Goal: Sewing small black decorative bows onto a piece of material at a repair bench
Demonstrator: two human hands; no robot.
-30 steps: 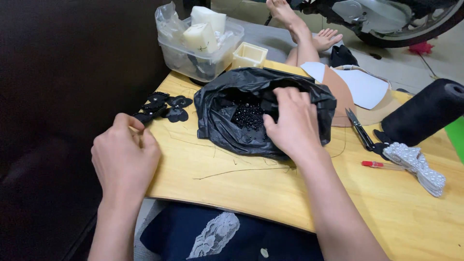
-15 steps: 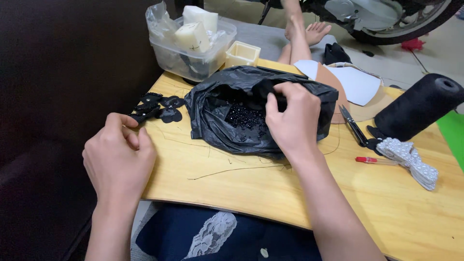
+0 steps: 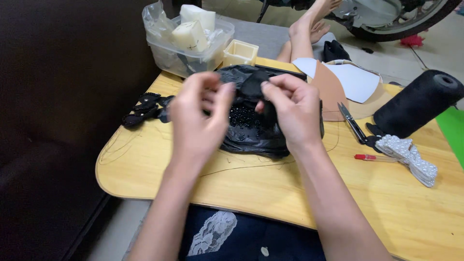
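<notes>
Between your raised hands, your right hand (image 3: 290,113) pinches a small black fabric piece (image 3: 252,87); your left hand (image 3: 198,121) hovers beside it, fingers loosely curled, holding nothing visible. You seem to be preparing the piece; next calls for steady fingertips. Below lies a crumpled black plastic bag of beads (image 3: 246,128) on the wooden table (image 3: 290,188).

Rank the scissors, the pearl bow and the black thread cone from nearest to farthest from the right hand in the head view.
From the right hand:
1. Scissors, just to its right on the board.
2. Pearl bow, farther right, lower.
3. Black thread cone, far right; close to the bow's distance, slightly farther.
</notes>
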